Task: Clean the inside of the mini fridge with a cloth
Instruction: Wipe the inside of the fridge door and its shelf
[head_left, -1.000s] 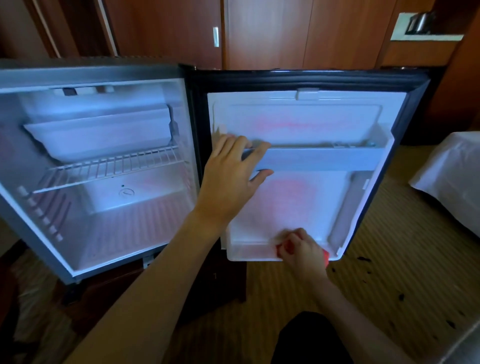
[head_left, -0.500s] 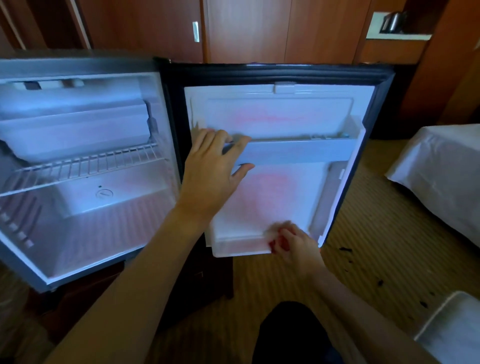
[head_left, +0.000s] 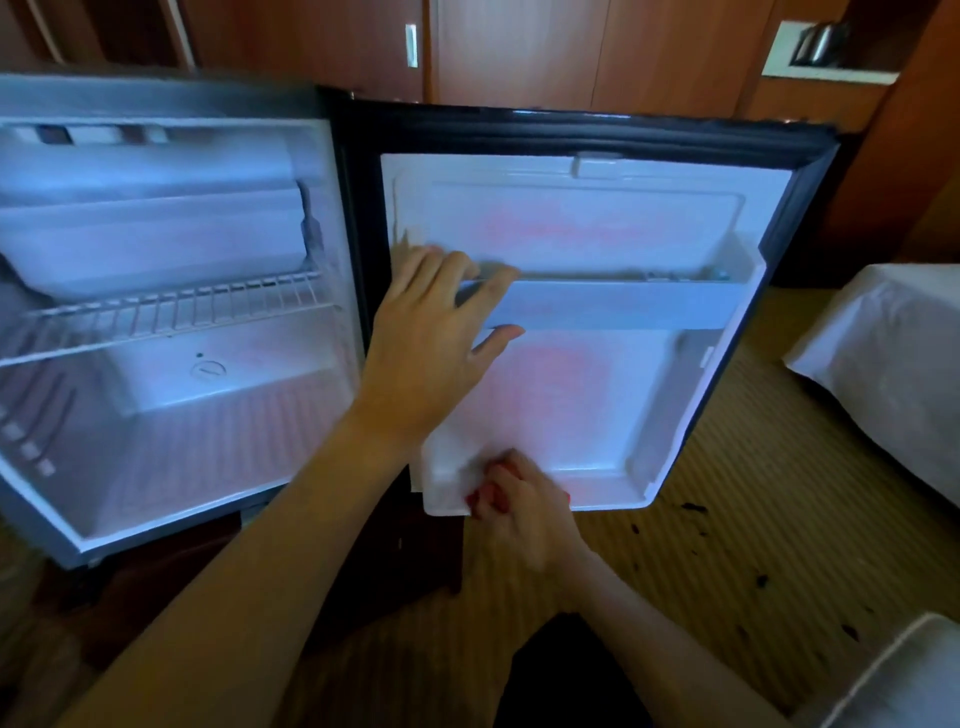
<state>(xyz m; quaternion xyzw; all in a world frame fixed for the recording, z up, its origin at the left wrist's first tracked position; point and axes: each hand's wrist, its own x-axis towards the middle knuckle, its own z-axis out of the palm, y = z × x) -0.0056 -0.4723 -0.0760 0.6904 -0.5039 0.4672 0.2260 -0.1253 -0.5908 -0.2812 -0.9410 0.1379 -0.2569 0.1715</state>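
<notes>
The mini fridge (head_left: 171, 415) stands open on the floor, its white door (head_left: 597, 405) swung out to the right. My left hand (head_left: 431, 353) grips the left end of the door's shelf rail (head_left: 613, 309), fingers over its top and thumb below. My right hand (head_left: 519, 504) holds a bunched red cloth (head_left: 480, 496), mostly hidden by the fingers, against the lower left corner of the door's inner lining. The hand is blurred.
Inside the fridge sit a wire rack (head_left: 171, 309) and a white freezer tray (head_left: 156, 239). Wooden cabinets (head_left: 519, 52) rise behind. A white-covered bed (head_left: 883, 364) stands at the right. Dark specks lie on the striped carpet (head_left: 727, 519).
My right hand with the cloth has slid left along the door's bottom edge toward its lower left corner. My left hand stays on the shelf rail. The view has shifted slightly.
</notes>
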